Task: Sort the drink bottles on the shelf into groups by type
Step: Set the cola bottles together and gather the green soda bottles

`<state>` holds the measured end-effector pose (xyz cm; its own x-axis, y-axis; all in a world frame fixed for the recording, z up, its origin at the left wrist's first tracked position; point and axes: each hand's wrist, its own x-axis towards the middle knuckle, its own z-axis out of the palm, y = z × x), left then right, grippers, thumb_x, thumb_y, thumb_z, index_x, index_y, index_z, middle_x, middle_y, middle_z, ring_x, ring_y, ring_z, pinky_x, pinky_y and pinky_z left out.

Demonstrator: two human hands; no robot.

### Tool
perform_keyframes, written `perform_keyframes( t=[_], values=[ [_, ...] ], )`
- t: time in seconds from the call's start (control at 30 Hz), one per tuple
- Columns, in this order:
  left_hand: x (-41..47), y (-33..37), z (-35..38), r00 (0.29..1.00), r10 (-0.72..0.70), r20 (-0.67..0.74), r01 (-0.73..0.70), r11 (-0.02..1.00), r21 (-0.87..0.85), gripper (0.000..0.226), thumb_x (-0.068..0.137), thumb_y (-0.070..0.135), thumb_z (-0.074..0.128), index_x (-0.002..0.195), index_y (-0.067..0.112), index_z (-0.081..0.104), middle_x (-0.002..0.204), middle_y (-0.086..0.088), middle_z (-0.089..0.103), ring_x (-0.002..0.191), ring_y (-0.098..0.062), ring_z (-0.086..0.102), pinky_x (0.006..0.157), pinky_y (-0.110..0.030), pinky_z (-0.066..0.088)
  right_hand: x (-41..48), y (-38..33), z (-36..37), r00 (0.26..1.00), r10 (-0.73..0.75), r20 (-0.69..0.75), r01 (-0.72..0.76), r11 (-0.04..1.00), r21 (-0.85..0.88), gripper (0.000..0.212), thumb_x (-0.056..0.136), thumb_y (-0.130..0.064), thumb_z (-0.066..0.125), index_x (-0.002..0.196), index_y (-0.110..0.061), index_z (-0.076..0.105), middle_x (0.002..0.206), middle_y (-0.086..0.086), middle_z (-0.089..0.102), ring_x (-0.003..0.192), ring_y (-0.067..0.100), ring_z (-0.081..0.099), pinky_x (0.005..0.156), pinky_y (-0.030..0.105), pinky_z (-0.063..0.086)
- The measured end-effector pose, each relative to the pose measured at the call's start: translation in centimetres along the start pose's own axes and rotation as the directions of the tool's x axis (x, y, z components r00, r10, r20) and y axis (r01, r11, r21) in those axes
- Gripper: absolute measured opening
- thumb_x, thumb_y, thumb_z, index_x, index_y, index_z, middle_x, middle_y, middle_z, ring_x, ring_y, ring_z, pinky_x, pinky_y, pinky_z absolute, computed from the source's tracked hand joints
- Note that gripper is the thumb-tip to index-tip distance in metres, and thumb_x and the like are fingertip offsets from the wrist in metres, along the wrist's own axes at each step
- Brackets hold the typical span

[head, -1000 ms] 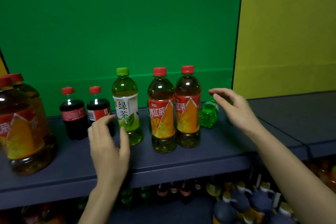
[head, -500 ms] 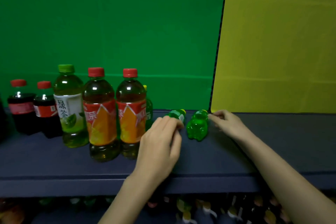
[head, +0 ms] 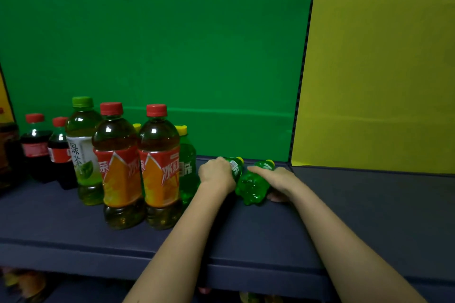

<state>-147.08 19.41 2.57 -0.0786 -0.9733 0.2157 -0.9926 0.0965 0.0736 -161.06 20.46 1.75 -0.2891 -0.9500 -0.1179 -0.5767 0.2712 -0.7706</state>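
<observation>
Two small green soda bottles lie on their sides on the dark blue shelf (head: 73, 233). My left hand (head: 215, 174) grips the left lying bottle (head: 235, 167). My right hand (head: 275, 179) grips the right lying bottle (head: 251, 184), whose yellow cap points toward the back wall. A third green soda bottle (head: 187, 167) stands upright behind two red-capped iced tea bottles (head: 118, 167) (head: 160, 167). Left of those stand a green tea bottle (head: 82, 150) and two small cola bottles (head: 34, 147) (head: 59, 152).
A big dark bottle (head: 7, 150) is cut off at the left edge. Green (head: 172, 56) and yellow (head: 381, 69) panels back the shelf. A lower shelf holding more bottles shows dimly below.
The view has shifted slightly right and closer. My left hand has closed around the left lying green bottle, and my right hand has moved from its bottle's cap onto the body and closed around it.
</observation>
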Motion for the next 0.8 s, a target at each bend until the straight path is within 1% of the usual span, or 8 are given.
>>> perform_keyframes(
  t=[0.1,0.17,0.3,0.43,0.5,0.6,0.7,0.8],
  values=[
    [-0.1,0.0,0.5,1.0,-0.004,-0.03,0.004,1.0,-0.007,0.055,0.082,0.035,0.06,0.122,0.002,0.043,0.124,-0.013,0.055,0.117,-0.028,0.053,0.087,-0.035,0.046,-0.1,-0.2,-0.3,0.994,-0.015,0.113,0.003,0.995,0.103,0.044,0.067,-0.052,0.067,0.086,-0.012,0.064,0.08,0.005,0.068,0.066,0.016,0.065,0.053,0.022,0.053],
    [-0.2,-0.1,0.7,0.998,-0.02,-0.059,0.016,0.998,-0.059,0.057,0.081,0.038,0.061,0.122,0.003,0.042,0.126,-0.014,0.054,0.117,-0.03,0.053,0.088,-0.035,0.045,-0.5,0.0,-0.5,0.987,-0.05,0.154,0.025,0.987,0.161,0.033,0.074,-0.045,0.065,0.079,-0.013,0.062,0.07,0.002,0.066,0.062,0.013,0.064,0.047,0.018,0.049],
    [-0.6,-0.5,0.8,0.989,-0.11,-0.098,0.066,0.925,-0.373,0.061,0.08,0.047,0.062,0.118,0.003,0.042,0.126,-0.016,0.054,0.117,-0.034,0.051,0.09,-0.037,0.043,-1.1,1.0,-0.7,0.987,-0.091,0.134,0.045,0.948,0.315,0.031,0.078,-0.038,0.061,0.085,-0.008,0.063,0.069,0.004,0.066,0.059,0.013,0.062,0.042,0.014,0.044],
    [-0.6,-0.3,1.7,0.972,-0.138,-0.187,-0.036,0.706,-0.708,0.062,0.076,0.04,0.07,0.116,0.002,0.04,0.122,-0.017,0.053,0.116,-0.034,0.047,0.094,-0.039,0.042,-1.4,2.4,-0.5,0.994,-0.112,0.012,0.094,0.881,0.463,0.034,0.076,-0.036,0.064,0.095,-0.009,0.065,0.083,0.006,0.071,0.074,0.016,0.068,0.061,0.023,0.055],
    [-0.4,-0.3,2.1,0.97,-0.125,-0.208,-0.1,0.576,-0.811,0.067,0.073,0.03,0.075,0.12,0.002,0.035,0.123,-0.017,0.052,0.117,-0.032,0.047,0.097,-0.041,0.041,-1.4,2.9,-0.7,0.977,-0.138,-0.165,0.192,0.906,0.378,0.034,0.07,-0.041,0.069,0.094,-0.017,0.065,0.094,0.002,0.071,0.088,0.018,0.066,0.079,0.029,0.053],
    [-0.5,-0.2,2.5,0.979,-0.078,-0.189,-0.13,0.474,-0.871,0.063,0.073,0.021,0.077,0.114,0.008,0.031,0.124,-0.013,0.053,0.116,-0.028,0.051,0.098,-0.041,0.044,-1.9,2.5,-0.9,0.898,-0.198,-0.392,0.293,0.935,0.201,0.044,0.067,-0.04,0.075,0.102,-0.017,0.062,0.106,0.004,0.066,0.104,0.024,0.059,0.086,0.032,0.046],
    [-0.7,-0.1,2.8,0.973,-0.065,-0.222,-0.166,0.47,-0.867,0.062,0.073,0.021,0.077,0.112,0.007,0.031,0.123,-0.012,0.054,0.114,-0.026,0.053,0.097,-0.039,0.045,-2.4,2.0,-0.7,0.837,-0.273,-0.474,0.36,0.927,0.102,0.057,0.066,-0.036,0.078,0.111,-0.01,0.054,0.115,0.01,0.06,0.11,0.028,0.054,0.093,0.037,0.044],
    [-0.8,-0.1,3.0,0.965,-0.06,-0.254,-0.191,0.501,-0.844,0.063,0.073,0.021,0.076,0.115,0.004,0.031,0.125,-0.012,0.052,0.115,-0.026,0.051,0.095,-0.033,0.044,-2.6,2.1,0.0,0.827,-0.306,-0.472,0.355,0.935,0.016,0.062,0.064,-0.036,0.079,0.112,-0.007,0.052,0.116,0.011,0.057,0.111,0.029,0.052,0.094,0.039,0.043]
  ],
)
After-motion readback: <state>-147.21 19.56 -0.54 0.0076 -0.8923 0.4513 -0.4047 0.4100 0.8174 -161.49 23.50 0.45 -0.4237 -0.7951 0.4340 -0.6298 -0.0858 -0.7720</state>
